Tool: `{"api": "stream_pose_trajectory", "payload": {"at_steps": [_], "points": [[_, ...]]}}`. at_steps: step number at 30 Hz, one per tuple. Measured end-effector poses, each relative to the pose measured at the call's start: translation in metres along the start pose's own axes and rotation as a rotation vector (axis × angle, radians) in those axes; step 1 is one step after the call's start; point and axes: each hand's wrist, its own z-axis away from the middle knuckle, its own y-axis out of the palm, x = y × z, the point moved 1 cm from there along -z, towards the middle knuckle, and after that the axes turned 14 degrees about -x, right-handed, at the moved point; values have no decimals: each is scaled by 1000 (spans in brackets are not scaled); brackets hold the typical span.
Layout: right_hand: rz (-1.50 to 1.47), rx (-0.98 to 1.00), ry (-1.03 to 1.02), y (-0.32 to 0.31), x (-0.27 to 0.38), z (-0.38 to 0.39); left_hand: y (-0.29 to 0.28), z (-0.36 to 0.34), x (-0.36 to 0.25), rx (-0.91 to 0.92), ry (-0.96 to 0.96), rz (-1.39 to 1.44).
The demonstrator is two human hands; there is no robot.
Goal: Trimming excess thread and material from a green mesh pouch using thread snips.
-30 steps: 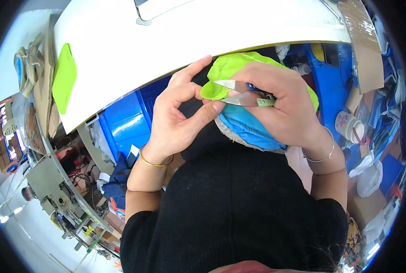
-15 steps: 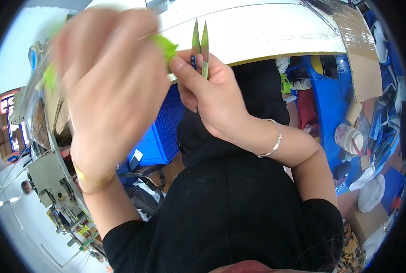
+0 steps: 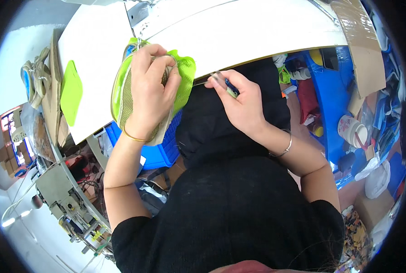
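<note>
1. Pouch point(image 3: 184, 75): lime-green fabric piece with a mesh panel and a grey edge, lying over the near edge of the white table point(image 3: 239, 32), partly hanging off it.
2. Left hand point(image 3: 150, 86): laid over the pouch, fingers curled closed around its upper middle, pressing it to the table edge; a thin gold bangle point(image 3: 134, 136) sits at the wrist.
3. Right hand point(image 3: 239, 102): closed around small snips point(image 3: 224, 84), whose green-and-blue handle shows between thumb and forefinger; the tip points left toward the pouch and stops just short of it, at the table edge. A silver bracelet point(image 3: 282, 148) circles the wrist.
4. Green pad point(image 3: 71, 93): a flat lime piece lying alone on the table's left part, well apart from the pouch.
5. Blue crate point(image 3: 159, 152): under the table, below the left hand.
6. Blue shelf point(image 3: 335, 100): at right under the table, holding mixed small items; a patterned cup point(image 3: 353, 132) stands near its edge.
7. Cardboard strip point(image 3: 360, 41): along the table's right end.
8. Black garment point(image 3: 239, 204): the person's top, filling the lower centre.
</note>
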Motion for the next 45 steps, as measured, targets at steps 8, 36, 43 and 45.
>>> {"api": "stream_pose_trajectory", "payload": {"at_steps": [8,36,43,45], "points": [[688,-57,-971,-4,40,-18,-3,15,-6,-68,-318,113],[956,39,-1234,8,39,-47,-1,11,4,1,-305,136],[915,16,-1236,13,39,-44,0,12,4,5,-274,121],[932,18,-1231,15,40,-43,0,12,3,1,-268,119]]}}
